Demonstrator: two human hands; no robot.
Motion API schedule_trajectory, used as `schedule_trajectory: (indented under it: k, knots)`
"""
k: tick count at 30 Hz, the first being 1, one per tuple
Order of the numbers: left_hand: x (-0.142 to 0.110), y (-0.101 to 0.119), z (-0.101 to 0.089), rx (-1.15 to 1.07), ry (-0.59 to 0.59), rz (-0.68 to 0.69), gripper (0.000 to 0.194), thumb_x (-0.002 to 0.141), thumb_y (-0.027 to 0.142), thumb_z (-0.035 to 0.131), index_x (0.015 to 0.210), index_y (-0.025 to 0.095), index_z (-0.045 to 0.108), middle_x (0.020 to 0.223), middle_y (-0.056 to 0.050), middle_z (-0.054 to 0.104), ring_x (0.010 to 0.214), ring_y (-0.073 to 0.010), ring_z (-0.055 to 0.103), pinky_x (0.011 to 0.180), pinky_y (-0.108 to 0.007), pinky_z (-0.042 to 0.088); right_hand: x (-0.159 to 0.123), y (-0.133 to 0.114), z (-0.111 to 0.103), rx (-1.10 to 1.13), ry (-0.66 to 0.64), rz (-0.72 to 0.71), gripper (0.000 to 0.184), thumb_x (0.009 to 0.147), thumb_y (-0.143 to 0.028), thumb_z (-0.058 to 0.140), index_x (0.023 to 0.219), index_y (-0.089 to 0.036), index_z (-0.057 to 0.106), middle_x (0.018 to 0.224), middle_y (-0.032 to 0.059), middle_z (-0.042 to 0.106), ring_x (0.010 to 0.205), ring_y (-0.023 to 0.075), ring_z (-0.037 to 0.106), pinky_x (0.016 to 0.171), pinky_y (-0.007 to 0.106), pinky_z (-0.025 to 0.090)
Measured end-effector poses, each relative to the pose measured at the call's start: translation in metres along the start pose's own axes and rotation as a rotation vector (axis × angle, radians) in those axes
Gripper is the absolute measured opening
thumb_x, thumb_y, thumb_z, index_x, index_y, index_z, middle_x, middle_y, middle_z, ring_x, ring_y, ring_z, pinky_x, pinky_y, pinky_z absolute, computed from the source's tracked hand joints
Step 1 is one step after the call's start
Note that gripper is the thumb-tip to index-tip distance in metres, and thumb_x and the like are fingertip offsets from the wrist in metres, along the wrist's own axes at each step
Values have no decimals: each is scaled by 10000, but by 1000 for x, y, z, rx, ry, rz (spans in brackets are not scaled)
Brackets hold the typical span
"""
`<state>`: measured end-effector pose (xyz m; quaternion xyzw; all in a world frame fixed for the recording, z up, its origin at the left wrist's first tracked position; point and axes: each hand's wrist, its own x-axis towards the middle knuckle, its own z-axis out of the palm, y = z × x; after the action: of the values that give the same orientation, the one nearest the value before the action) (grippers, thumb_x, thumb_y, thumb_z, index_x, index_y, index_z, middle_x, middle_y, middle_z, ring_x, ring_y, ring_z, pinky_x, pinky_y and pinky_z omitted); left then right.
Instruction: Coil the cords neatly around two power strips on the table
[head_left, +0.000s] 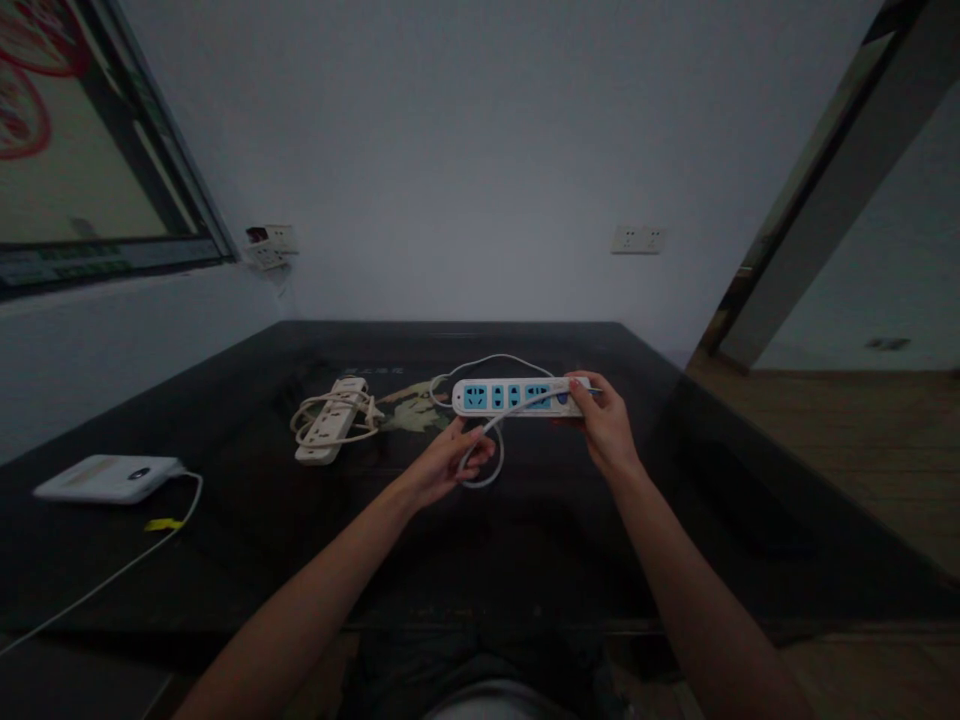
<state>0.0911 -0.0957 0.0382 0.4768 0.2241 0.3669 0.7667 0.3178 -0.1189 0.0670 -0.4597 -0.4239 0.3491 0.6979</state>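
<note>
A white power strip [495, 397] with blue sockets is held level above the dark table. My right hand [606, 420] grips its right end, the thumb on top beside the switch. Part of the white cord [501, 411] runs slantwise across the sockets from my right thumb down to my left hand. My left hand [452, 458] is below the strip's left end, with thumb and fingers closed around the cord. One loop of cord hangs under the strip, and another length curves behind it.
A second white power strip [330, 425], its cord wound around it, lies on the black table [525, 560] to the left. Farther left are a white box-shaped device [112, 478] with a cable and a yellow scrap [163, 524]. Wall sockets [637, 240] are behind.
</note>
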Motion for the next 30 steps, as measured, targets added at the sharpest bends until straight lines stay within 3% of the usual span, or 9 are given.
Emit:
schedule_trajectory:
  k: [5,8,12,15,17,19,22,27,30]
  knots:
    - [10,-2,-13,118,237,85,407,657,378,775,856,173,485,503,116,331,365,1,239,361,-130,124,-3,4,3,-57,-89,5,395,644,-480,721,905,-220,579,751,1,605,639,165,607,502,294,546]
    - [13,-2,-19,161,326,102,435,633,412,782,852,176,489,496,122,312,360,-6,249,359,-136,131,-8,4,9,-62,-123,14,403,644,-473,721,924,-226,569,751,-2,606,657,170,612,534,312,560]
    - [12,1,-23,205,357,103,431,630,420,781,849,180,496,473,127,301,353,-14,242,355,-144,126,-11,4,12,-42,-164,11,420,637,-468,730,933,-222,563,796,0,604,677,164,609,553,309,569]
    - [12,3,-25,286,364,126,418,636,398,779,883,173,527,493,104,381,364,-24,275,357,-152,154,-10,5,10,-30,-185,11,415,648,-457,729,943,-220,558,829,5,600,680,153,602,556,298,569]
    - [14,3,-27,357,402,198,414,621,343,793,909,166,553,581,55,509,428,-47,395,394,-156,263,-9,6,8,-30,-198,7,407,657,-449,725,949,-224,554,843,6,601,681,149,599,563,298,568]
    - [16,3,-27,413,428,295,444,589,270,809,947,166,570,751,-3,612,603,-94,542,536,-180,407,-7,7,6,-34,-216,12,399,663,-449,719,951,-230,553,845,4,602,687,150,600,574,304,567]
    - [18,2,-29,477,423,379,511,579,237,806,1030,176,571,929,-35,638,833,-154,597,745,-237,458,-5,8,4,-55,-242,29,383,674,-457,707,947,-235,555,841,4,606,706,162,608,582,315,564]
    - [18,-2,-36,666,444,357,325,670,331,745,930,183,618,812,-17,635,759,-171,593,726,-260,455,-3,12,2,-108,-254,23,362,683,-450,701,944,-240,563,837,2,610,682,153,600,590,309,556]
    - [18,-3,-39,695,462,347,313,676,343,739,925,187,631,787,-11,631,735,-167,586,718,-260,447,-2,15,1,-99,-265,20,359,688,-438,705,957,-241,571,830,-3,617,667,143,598,598,293,538]
